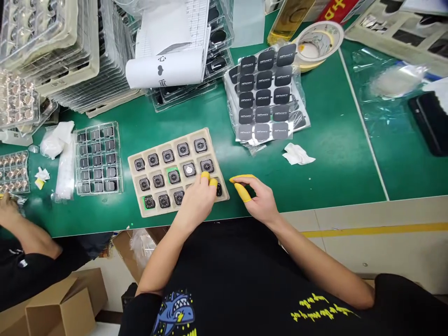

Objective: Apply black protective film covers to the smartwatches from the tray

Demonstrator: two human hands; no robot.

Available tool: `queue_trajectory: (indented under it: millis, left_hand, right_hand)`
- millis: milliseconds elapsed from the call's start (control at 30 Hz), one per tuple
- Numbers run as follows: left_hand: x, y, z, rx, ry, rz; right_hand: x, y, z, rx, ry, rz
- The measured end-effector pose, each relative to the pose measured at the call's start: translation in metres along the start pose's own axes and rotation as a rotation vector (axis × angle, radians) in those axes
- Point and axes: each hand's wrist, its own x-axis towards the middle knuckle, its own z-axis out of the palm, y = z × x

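A beige tray point(154, 213) lies at a slant on the bench, its compartments holding dark, square smartwatch cases point(168, 155). One case point(189, 169) shows a bright white disc, and green shows around a couple of others. My left hand point(198, 200) is over the tray's right part, yellow finger cots on its tips. Its fingers are curled together beside a case; whatever they grip is hidden. To the right of the tray, my right hand point(261, 200) hovers near the bench edge. Its cot-covered thumb and forefinger curve towards each other with a gap, nothing visible between them.
Sheets of black square stickers point(262, 98) lie ahead, beside tape rolls point(318, 42) and a crumpled tissue point(297, 154). A clear tray of dark squares point(97, 161) and tall tray stacks point(94, 60) stand left. A co-worker's arm point(28, 233) reaches in at far left.
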Motion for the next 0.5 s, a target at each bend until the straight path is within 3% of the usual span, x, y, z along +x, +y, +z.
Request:
queue_trajectory:
  millis: [133, 200, 367, 500]
  left_hand:
    - [-0.011, -0.012, 0.021, -0.147, 0.020, 0.070]
    - [-0.019, -0.018, 0.038, -0.343, 0.092, 0.095]
    - [-0.030, -0.018, 0.069, -1.331, 0.451, -0.106]
    - [-0.025, -0.010, 0.070, -1.896, 0.468, -0.194]
  right_hand:
    - [0.007, -0.005, 0.001, 0.036, -0.016, -0.007]
    - [0.008, -0.010, 0.002, 0.060, -0.047, -0.008]
    - [0.016, -0.025, 0.004, 0.256, -0.251, 0.043]
    - [0.033, -0.034, 0.015, 0.551, -0.492, 0.182]
